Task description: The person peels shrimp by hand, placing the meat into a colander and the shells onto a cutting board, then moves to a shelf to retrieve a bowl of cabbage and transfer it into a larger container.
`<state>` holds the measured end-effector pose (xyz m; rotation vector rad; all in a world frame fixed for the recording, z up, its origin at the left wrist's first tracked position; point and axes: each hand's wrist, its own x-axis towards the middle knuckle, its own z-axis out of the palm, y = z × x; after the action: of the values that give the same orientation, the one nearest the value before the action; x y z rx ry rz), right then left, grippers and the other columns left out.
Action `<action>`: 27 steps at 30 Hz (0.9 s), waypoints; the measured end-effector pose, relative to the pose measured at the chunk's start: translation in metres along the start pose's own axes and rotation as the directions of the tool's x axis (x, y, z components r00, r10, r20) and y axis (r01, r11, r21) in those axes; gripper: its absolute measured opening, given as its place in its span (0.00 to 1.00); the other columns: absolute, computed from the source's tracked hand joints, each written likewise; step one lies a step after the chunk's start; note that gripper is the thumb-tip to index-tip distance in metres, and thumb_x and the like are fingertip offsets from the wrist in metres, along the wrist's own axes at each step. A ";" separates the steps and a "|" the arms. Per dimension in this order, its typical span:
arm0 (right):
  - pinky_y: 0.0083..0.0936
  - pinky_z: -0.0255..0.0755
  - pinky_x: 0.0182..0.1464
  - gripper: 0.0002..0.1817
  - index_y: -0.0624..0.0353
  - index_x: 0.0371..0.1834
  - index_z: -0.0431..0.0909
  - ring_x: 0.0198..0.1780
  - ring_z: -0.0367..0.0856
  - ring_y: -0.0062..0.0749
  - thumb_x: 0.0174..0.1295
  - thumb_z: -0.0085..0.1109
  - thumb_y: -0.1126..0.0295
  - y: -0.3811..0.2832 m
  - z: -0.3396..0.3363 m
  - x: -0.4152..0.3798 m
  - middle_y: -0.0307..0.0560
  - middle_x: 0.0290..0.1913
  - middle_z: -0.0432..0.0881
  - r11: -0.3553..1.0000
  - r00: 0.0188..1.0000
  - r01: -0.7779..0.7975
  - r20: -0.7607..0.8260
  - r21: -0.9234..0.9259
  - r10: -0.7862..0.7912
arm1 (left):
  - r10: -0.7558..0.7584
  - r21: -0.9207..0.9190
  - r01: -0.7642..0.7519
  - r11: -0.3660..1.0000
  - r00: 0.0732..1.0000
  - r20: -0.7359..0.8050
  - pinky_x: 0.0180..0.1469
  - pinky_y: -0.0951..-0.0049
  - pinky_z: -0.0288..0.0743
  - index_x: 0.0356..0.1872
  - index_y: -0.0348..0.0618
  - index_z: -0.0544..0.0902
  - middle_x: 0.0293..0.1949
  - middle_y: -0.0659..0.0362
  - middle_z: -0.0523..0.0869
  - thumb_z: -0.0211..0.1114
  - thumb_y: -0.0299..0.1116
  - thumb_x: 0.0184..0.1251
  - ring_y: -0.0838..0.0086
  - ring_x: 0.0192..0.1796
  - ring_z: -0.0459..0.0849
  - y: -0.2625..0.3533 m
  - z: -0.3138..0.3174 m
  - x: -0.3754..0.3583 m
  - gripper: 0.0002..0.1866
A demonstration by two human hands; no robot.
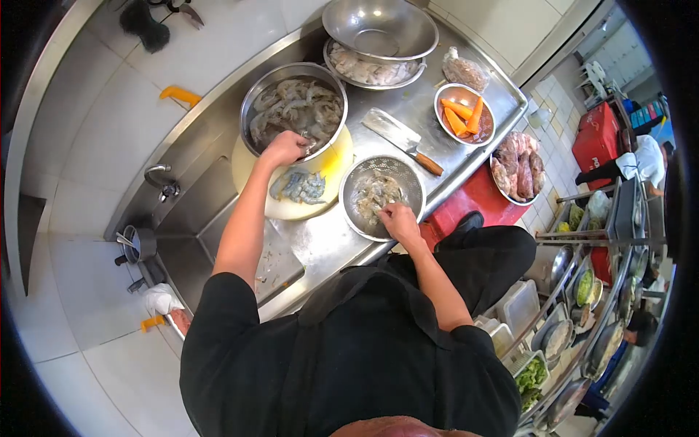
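My left hand (286, 148) reaches over the near rim of a steel bowl (246, 120) of unpeeled shrimp (298, 105); its fingers are bent together, and what they hold is too small to name. Over the perforated colander (416, 175), my right hand (399, 221) pinches at the shrimp shells and heads (377, 191) inside; I cannot make out what lies between its fingertips. A heap of peeled grey-blue shrimp (300, 186) rests on the round cutting board (291, 211), between the two hands and partly under the steel bowl.
A cleaver (393, 131) lies beyond the colander. Behind are stacked bowls (380, 29), a bagged item (464, 71) and a basket with carrots (459, 116). A basin of meat (518, 167) stands on a red surface (484, 200). The sink (196, 240) is at left, a co-worker (644, 162) far right.
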<state>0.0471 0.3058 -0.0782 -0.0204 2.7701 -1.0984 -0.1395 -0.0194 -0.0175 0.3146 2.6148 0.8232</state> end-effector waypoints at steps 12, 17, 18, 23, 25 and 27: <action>0.31 0.76 0.43 0.14 0.63 0.41 0.84 0.37 0.84 0.34 0.59 0.62 0.63 -0.022 0.000 0.010 0.53 0.36 0.86 0.862 0.994 -0.060 -0.051 0.503 0.099 | 0.034 -0.561 -0.145 0.815 0.979 -0.203 0.52 0.76 0.75 0.58 0.36 0.80 0.45 0.56 0.86 0.62 0.24 0.63 0.76 0.46 0.85 0.053 0.002 -0.086 0.21; 0.35 0.76 0.49 0.17 0.64 0.42 0.83 0.44 0.84 0.46 0.56 0.64 0.61 -0.033 -0.007 0.014 0.56 0.40 0.85 0.899 0.991 0.097 -0.122 0.427 -0.049 | 0.017 -0.725 -0.152 0.672 0.982 -0.190 0.56 0.73 0.73 0.61 0.28 0.74 0.52 0.51 0.83 0.59 0.22 0.65 0.69 0.52 0.82 0.077 0.054 -0.086 0.23; 0.37 0.76 0.49 0.17 0.64 0.42 0.83 0.45 0.83 0.50 0.56 0.64 0.62 -0.035 -0.013 0.011 0.57 0.42 0.85 0.923 0.992 0.064 -0.123 0.379 -0.018 | -0.007 -0.760 -0.154 0.632 0.979 -0.204 0.52 0.76 0.72 0.62 0.28 0.74 0.51 0.52 0.83 0.60 0.23 0.65 0.73 0.50 0.82 0.083 0.067 -0.085 0.24; 0.42 0.75 0.49 0.14 0.62 0.37 0.83 0.44 0.83 0.51 0.54 0.60 0.64 -0.042 -0.059 -0.010 0.56 0.37 0.84 0.978 0.996 0.082 -0.062 0.193 -0.071 | 0.007 -0.804 -0.067 0.591 0.997 -0.078 0.40 0.81 0.67 0.63 0.30 0.74 0.48 0.54 0.84 0.59 0.23 0.66 0.81 0.41 0.78 0.092 0.089 -0.086 0.23; 0.41 0.75 0.50 0.12 0.61 0.37 0.83 0.45 0.83 0.50 0.55 0.60 0.65 -0.051 -0.084 -0.018 0.55 0.38 0.83 0.960 0.898 0.216 -0.423 0.177 -0.124 | 0.045 -0.791 -0.082 0.606 0.997 -0.069 0.40 0.81 0.67 0.62 0.30 0.74 0.47 0.54 0.85 0.58 0.23 0.66 0.82 0.41 0.78 0.089 0.090 -0.082 0.22; 0.38 0.75 0.48 0.11 0.61 0.40 0.81 0.43 0.82 0.47 0.55 0.60 0.69 -0.063 -0.123 -0.035 0.52 0.40 0.81 0.937 0.727 0.317 -0.672 0.143 -0.143 | 0.056 -0.781 -0.080 0.620 0.997 -0.057 0.40 0.81 0.67 0.62 0.32 0.75 0.48 0.54 0.85 0.57 0.22 0.67 0.81 0.43 0.79 0.081 0.089 -0.072 0.22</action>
<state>0.0595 0.3464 0.0578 0.0616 3.2606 -1.8232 -0.0289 0.0675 -0.0169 0.1381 1.9841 1.8949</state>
